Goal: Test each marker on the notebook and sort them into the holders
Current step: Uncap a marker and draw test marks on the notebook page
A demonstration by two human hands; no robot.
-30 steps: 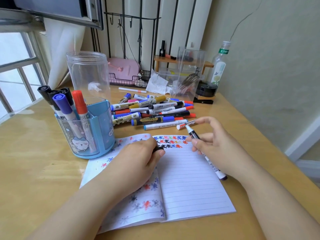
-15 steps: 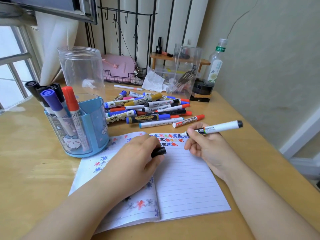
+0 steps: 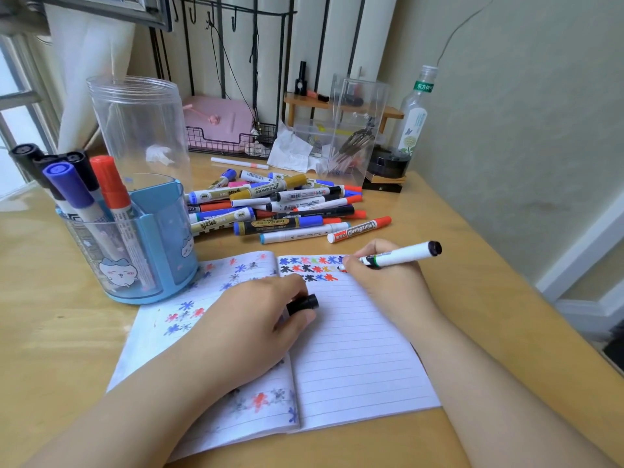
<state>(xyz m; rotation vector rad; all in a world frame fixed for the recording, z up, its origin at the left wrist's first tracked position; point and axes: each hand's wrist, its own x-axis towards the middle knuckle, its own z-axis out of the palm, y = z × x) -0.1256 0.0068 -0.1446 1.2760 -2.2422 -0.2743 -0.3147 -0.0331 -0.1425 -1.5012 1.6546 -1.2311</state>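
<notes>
An open lined notebook (image 3: 354, 349) lies on the wooden desk, with rows of coloured star marks along its top lines. My right hand (image 3: 388, 285) grips a white marker with a black end (image 3: 401, 255), its tip down at the marks near the page's top right. My left hand (image 3: 250, 325) rests on the notebook's fold and pinches the black cap (image 3: 303, 304). A blue holder (image 3: 148, 244) at the left carries several capped markers. Behind it stands a tall clear jar (image 3: 141, 130). A pile of markers (image 3: 283, 207) lies beyond the notebook.
A clear acrylic box (image 3: 354, 130), crumpled paper (image 3: 290, 150), a glass bottle (image 3: 413, 116) and a black round object (image 3: 388, 163) stand at the back right. A pink box in a wire basket (image 3: 219, 130) sits at the back. The wall runs close on the right.
My right hand turned the marker from pointing toward me to lying sideways, and brought its tip onto the top lines. The left hand kept the cap on the fold.
</notes>
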